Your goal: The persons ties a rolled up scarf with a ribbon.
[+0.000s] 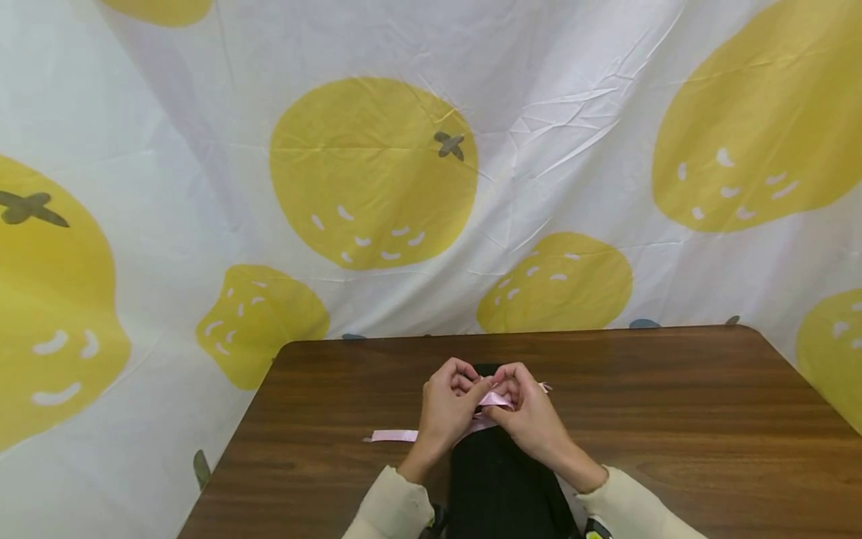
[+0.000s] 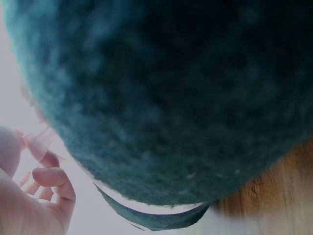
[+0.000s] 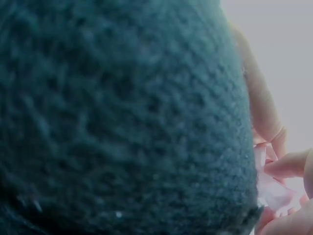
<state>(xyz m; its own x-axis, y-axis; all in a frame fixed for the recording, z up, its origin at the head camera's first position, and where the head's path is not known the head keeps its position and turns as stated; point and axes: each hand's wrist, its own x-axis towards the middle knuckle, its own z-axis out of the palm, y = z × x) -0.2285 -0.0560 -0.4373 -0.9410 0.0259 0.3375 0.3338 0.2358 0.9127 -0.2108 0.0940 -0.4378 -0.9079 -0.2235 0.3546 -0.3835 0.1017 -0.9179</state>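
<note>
Left hand [image 1: 444,408] and right hand [image 1: 533,415] each pinch the pink ribbon [image 1: 496,400] between thumb and fingers. Its smooth, shiny surface could slip from that small grip, I judge, and the fold could come loose if one side were pulled harder; the fuzzy dark object [image 1: 501,483] might also give under pressure and let the band skew. The ribbon sits between the hands, at the dark object's far part, while one end [image 1: 394,435] reaches leftward over the table [image 1: 660,419], a lemon-print cloth [image 1: 572,45] hanging behind
</note>
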